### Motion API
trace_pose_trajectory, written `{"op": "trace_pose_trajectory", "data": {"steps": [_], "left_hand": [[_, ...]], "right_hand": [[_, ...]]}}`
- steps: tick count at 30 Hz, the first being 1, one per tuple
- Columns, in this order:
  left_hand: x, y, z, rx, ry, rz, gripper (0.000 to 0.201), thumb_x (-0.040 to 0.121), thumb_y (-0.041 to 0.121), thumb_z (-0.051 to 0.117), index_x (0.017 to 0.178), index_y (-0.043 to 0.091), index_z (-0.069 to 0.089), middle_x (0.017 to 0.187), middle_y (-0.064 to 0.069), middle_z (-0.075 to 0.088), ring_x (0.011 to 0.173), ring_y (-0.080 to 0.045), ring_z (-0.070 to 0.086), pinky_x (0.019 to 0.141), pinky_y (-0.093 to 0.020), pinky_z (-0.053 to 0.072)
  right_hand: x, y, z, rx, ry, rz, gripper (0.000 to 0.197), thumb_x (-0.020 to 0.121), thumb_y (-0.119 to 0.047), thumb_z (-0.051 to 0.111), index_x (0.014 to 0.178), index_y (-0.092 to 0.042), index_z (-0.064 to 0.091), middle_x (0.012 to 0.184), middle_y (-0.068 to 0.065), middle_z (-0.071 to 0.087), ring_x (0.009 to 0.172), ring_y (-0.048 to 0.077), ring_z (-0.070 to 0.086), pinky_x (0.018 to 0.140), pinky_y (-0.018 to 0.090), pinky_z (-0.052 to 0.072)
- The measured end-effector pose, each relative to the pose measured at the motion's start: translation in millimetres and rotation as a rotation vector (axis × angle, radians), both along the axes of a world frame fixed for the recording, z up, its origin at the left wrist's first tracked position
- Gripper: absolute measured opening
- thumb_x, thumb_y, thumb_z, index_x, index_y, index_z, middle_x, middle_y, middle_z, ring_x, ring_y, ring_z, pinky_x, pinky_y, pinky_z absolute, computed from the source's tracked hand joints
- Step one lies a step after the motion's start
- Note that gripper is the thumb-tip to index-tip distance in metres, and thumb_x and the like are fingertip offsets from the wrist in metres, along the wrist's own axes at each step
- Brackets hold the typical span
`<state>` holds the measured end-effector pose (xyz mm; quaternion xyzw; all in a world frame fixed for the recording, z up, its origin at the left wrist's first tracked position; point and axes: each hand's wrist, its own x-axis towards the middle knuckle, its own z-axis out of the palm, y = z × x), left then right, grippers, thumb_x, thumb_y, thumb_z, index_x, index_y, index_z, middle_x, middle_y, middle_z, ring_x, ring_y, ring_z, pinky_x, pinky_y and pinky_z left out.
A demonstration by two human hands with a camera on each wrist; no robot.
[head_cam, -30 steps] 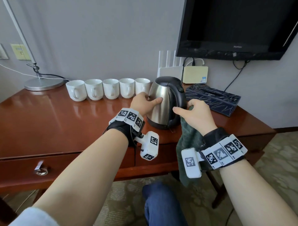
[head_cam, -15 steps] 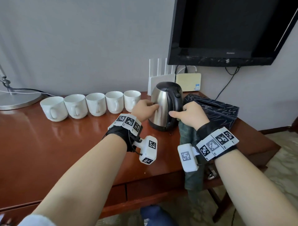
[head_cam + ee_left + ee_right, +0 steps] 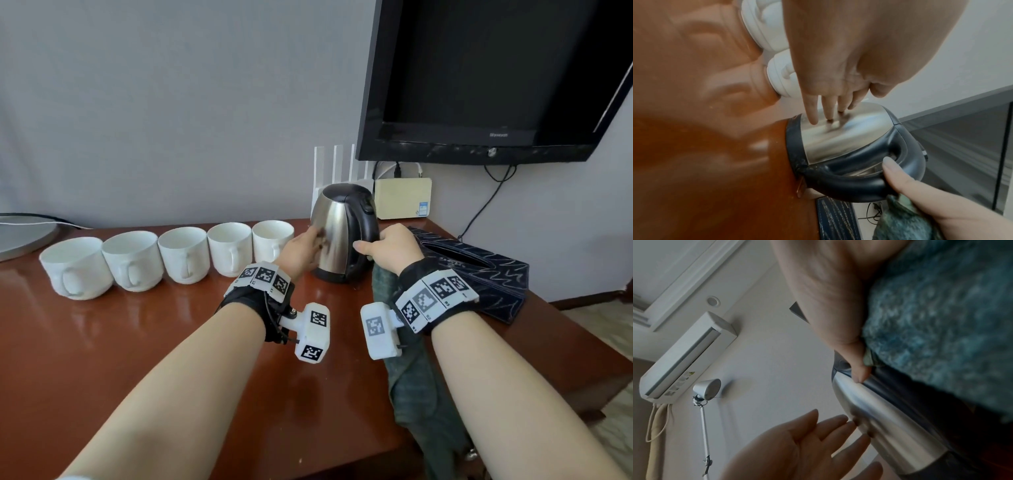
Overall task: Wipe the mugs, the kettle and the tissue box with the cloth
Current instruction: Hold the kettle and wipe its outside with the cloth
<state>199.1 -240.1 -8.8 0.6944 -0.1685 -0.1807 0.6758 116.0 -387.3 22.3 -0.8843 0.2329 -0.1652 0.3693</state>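
Note:
A steel kettle (image 3: 337, 233) with a black handle stands on the wooden desk (image 3: 137, 342), right of a row of several white mugs (image 3: 185, 255). My left hand (image 3: 303, 251) lies with straight fingers (image 3: 827, 108) against the kettle's steel side (image 3: 838, 136). My right hand (image 3: 390, 248) grips the black handle (image 3: 849, 180) with the teal cloth (image 3: 414, 387) bunched in its palm; the cloth hangs down past the desk edge. In the right wrist view the thumb (image 3: 858, 369) presses the handle beside the cloth (image 3: 941, 321). A dark patterned tissue box (image 3: 479, 274) lies right of the kettle.
A black TV (image 3: 496, 78) hangs on the wall above the kettle. A white router (image 3: 337, 171) and a cream box (image 3: 402, 198) stand behind it. A lamp base (image 3: 20, 233) sits at the far left. The desk's right edge runs just beyond the tissue box.
The view has come closer and tilted up. The left hand's fingers have straightened on the kettle's side. The right hand has closed further round the handle with the cloth.

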Motion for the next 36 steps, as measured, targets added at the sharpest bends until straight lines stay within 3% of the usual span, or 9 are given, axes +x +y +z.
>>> {"op": "trace_pose_trajectory", "data": {"steps": [3,6,10,12,17,22,26,30,36], "left_hand": [[16,-7,-7,-0.084,0.086,0.007,0.02,0.105,0.031,0.042,0.113,0.016,0.052,0.103,0.0,0.055,0.091,-0.017,0.054,0.094,-0.041,0.047],[28,-11,-10,-0.106,0.123,0.002,0.022,0.105,0.036,0.04,0.113,0.02,0.053,0.099,0.005,0.055,0.088,-0.012,0.054,0.084,-0.031,0.047],[38,-17,-11,-0.079,0.145,-0.034,0.028,0.104,0.043,0.033,0.103,0.028,0.057,0.11,0.007,0.06,0.113,-0.015,0.056,0.105,-0.039,0.043],[36,-19,-7,-0.085,0.165,-0.007,0.033,0.103,0.048,0.035,0.113,0.025,0.056,0.125,0.006,0.06,0.124,-0.015,0.054,0.11,-0.043,0.041],[31,-22,-1,-0.056,0.159,0.028,0.059,0.098,0.057,0.038,0.143,0.018,0.047,0.143,0.0,0.051,0.132,-0.018,0.049,0.111,-0.045,0.04],[16,-19,9,0.02,0.067,0.046,0.065,0.099,0.057,0.037,0.143,0.01,0.046,0.144,-0.01,0.049,0.131,-0.03,0.05,0.11,-0.046,0.041],[10,-16,12,0.072,-0.026,0.082,0.102,0.062,0.074,0.051,0.139,0.006,0.049,0.13,-0.017,0.061,0.121,-0.033,0.057,0.11,-0.046,0.04],[-53,-1,53,0.065,-0.072,-0.104,0.041,0.096,0.043,0.057,0.116,0.007,0.06,0.094,-0.003,0.067,0.088,-0.016,0.062,0.083,-0.029,0.05],[-129,18,89,0.18,-0.189,-0.474,0.046,0.084,0.042,0.067,0.123,0.021,0.056,0.121,0.005,0.065,0.118,-0.011,0.058,0.106,-0.034,0.042]], "right_hand": [[13,-6,0,-0.01,-0.009,0.002,0.037,0.082,-0.034,0.074,0.091,0.001,0.065,0.091,0.014,0.068,0.078,0.024,0.061,0.054,0.025,0.037],[23,-10,-3,-0.03,-0.023,-0.006,0.033,0.082,-0.032,0.074,0.068,-0.008,0.055,0.085,0.012,0.067,0.072,0.023,0.057,0.05,0.026,0.033],[32,-11,-5,-0.037,-0.019,-0.018,0.036,0.082,-0.035,0.073,0.068,-0.009,0.052,0.088,0.013,0.068,0.078,0.027,0.062,0.057,0.028,0.039],[35,-13,-5,-0.037,-0.018,-0.013,0.035,0.083,-0.035,0.072,0.078,-0.003,0.06,0.089,0.014,0.069,0.08,0.027,0.064,0.061,0.028,0.043],[38,-15,-6,-0.047,0.005,-0.026,0.04,0.084,-0.038,0.071,0.089,0.001,0.065,0.091,0.013,0.067,0.08,0.026,0.063,0.062,0.027,0.041],[25,-13,-8,-0.015,-0.001,-0.035,0.045,0.085,-0.044,0.067,0.079,0.0,0.064,0.078,0.007,0.068,0.077,0.024,0.062,0.068,0.03,0.046],[-12,-2,2,0.256,-0.229,-0.077,0.046,0.092,-0.038,0.061,0.095,0.007,0.068,0.075,0.004,0.065,0.081,0.021,0.059,0.075,0.029,0.045],[-50,12,36,0.62,-0.273,-0.045,0.058,0.093,-0.052,0.053,0.128,-0.006,0.055,0.126,0.01,0.059,0.113,0.026,0.056,0.103,0.041,0.043],[-123,31,79,0.968,-0.36,0.184,0.061,0.092,-0.061,0.047,0.11,-0.005,0.065,0.106,0.019,0.07,0.098,0.031,0.069,0.09,0.043,0.053]]}}
